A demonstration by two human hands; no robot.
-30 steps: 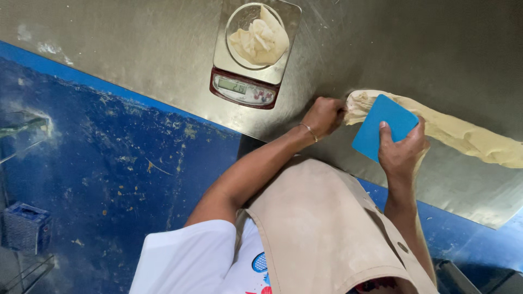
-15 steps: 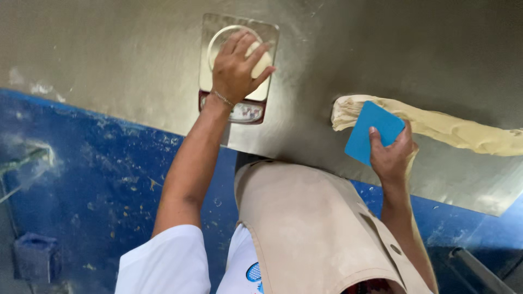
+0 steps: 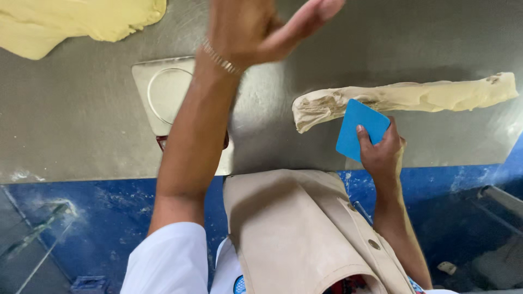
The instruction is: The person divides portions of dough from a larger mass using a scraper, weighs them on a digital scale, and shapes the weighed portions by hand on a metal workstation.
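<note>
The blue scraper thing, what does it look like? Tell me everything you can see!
The blue scraper is a thin, flat card with rounded corners, plain bright blue, and it looks like smooth plastic. It stands tilted on the grey metal table. The right hand grips its lower corner with fingers and thumb. Its upper edge sits against the near side of the long dough roll, close to the roll's torn left end. Whether it cuts into the dough cannot be seen.

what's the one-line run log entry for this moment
left hand: raised, open, empty | right hand: holds blue scraper beside dough log | scale: platform bare
</note>
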